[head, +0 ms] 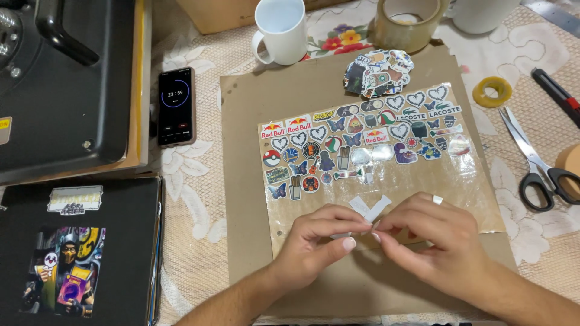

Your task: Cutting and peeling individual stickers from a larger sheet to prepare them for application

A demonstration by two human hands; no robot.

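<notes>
My left hand (pixel 320 240) and my right hand (pixel 435 240) meet over the lower part of a brown cardboard sheet (pixel 254 241). Both pinch a small white sticker (pixel 370 209), whose paper ends stick up between the fingertips. My right hand wears a ring. Just beyond the hands lies a clear film sheet (pixel 423 181) with several small colourful stickers laid out in rows (pixel 356 145). A loose pile of stickers (pixel 379 72) rests at the top of the cardboard.
A phone (pixel 176 106) with a timer screen lies to the left, beside a black machine (pixel 60 78) and a black folder (pixel 78 253). White mug (pixel 281 30), tape roll (pixel 408 24), small yellow tape ring (pixel 492 92), scissors (pixel 534 163) and a black-red pen (pixel 557 93) surround the cardboard.
</notes>
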